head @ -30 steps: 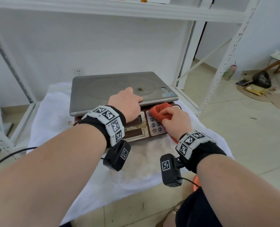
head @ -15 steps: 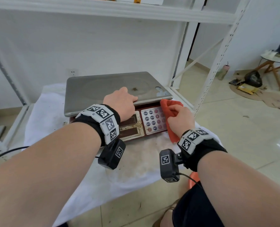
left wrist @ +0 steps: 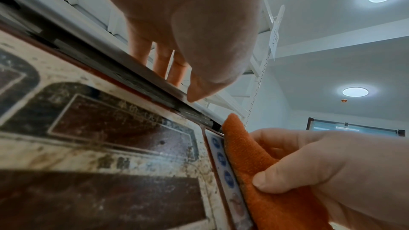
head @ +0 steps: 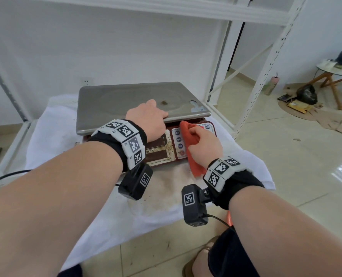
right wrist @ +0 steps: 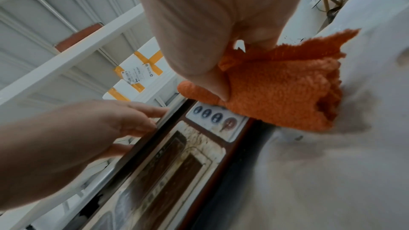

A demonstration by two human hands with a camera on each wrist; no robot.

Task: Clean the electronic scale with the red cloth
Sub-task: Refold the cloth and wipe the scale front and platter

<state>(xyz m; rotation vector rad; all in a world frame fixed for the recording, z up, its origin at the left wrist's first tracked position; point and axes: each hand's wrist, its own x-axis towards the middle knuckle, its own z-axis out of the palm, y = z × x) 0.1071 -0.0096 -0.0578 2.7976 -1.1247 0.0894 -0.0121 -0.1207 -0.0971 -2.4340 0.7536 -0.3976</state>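
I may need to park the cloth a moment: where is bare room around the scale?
Free: the white sheet left of the scale, and the stained patch in front of it, between the wrists. The steel platter behind the left hand is bare. Crowded: the keypad, under the red cloth and right hand.

Blk wristbands (head: 114,144) w/ white tag blocks, blk cams, cables.
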